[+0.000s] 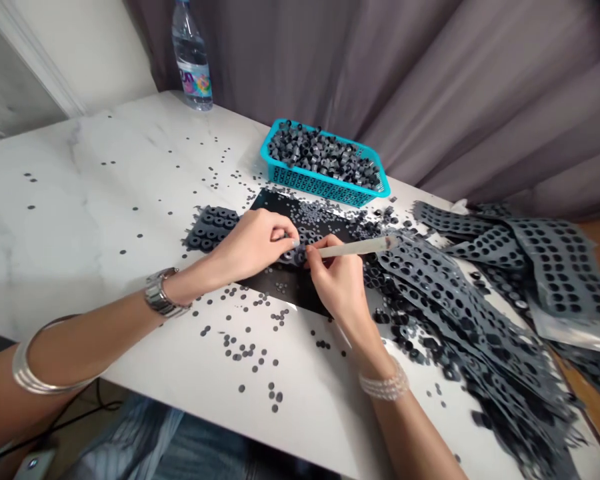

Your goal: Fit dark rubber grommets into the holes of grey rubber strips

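Observation:
My right hand is closed round a pale, stick-shaped tool, held like a pen; its working tip is hidden by the fingers. My left hand reaches in from the left, thumb and forefinger pinched together close to that tip; whatever they pinch is too small to make out. Under both hands lies a dark grey rubber sheet of moulded rings, partly covered by the left hand. It rests on a black mat strewn with small round discs.
Behind the mat stands a turquoise basket heaped with small black rubber parts. Perforated rubber sheets pile up on the right. Loose discs dot the white table. A water bottle stands at the back left, before a grey curtain.

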Demonstrator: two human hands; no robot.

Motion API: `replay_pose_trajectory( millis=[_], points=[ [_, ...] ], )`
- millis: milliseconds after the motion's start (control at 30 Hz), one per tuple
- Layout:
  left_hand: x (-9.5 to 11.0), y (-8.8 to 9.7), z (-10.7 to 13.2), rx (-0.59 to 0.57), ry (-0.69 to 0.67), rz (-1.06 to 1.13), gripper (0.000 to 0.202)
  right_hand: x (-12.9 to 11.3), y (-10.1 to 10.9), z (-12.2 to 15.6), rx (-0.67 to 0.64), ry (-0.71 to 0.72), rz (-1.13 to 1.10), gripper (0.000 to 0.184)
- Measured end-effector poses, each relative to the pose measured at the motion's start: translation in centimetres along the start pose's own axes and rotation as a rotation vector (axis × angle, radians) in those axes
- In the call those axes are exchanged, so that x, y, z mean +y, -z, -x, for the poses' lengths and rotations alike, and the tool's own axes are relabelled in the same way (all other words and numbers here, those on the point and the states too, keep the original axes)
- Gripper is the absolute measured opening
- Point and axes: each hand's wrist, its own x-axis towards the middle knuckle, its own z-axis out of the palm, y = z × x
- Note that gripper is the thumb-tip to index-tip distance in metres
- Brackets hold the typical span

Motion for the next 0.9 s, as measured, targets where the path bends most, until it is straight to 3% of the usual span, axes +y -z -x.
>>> replay_pose_trajectory(
  millis=[133, 233, 367, 533, 667, 767, 900],
  points=[
    [0.1, 0.3, 0.1, 0.037, 0.172, 0.255, 0.015, 0.3, -0.1, 0.1, 0.017, 0.025, -0.043, 0.02],
    [-0.1, 0.2, 0.0, -0.011, 0.168, 0.193, 0.016, 0.3, -0.2, 0.2, 0.032, 0.045, -0.05, 0.021],
    [-0.6, 0.5, -0.2, -0.037, 0.104, -0.026, 0.018, 0.8, -0.2, 0.4, 0.037, 0.016, -0.1, 0.02],
    [-0.1, 1.0, -0.1, -0.007, 0.043, -0.128, 0.02, 1.4, 0.2, 0.6, 0.062, -0.07, -0.261, 0.02],
    [0.2, 0.5, 0.4, -0.129, -0.114, -0.203, 0.017, 1.2, 0.7, 0.9, 0.076, -0.109, -0.3, 0.02],
    [-0.9, -0.5, 0.6, -0.2, -0.231, -0.268, 0.02, 1.1, 1.0, 1.1, 0.015, -0.117, -0.251, 0.019],
    [-2.5, -1.3, 0.7, -0.192, -0.288, -0.316, 0.026, 1.3, 0.9, 1.2, -0.028, -0.113, -0.204, 0.019]
  ],
)
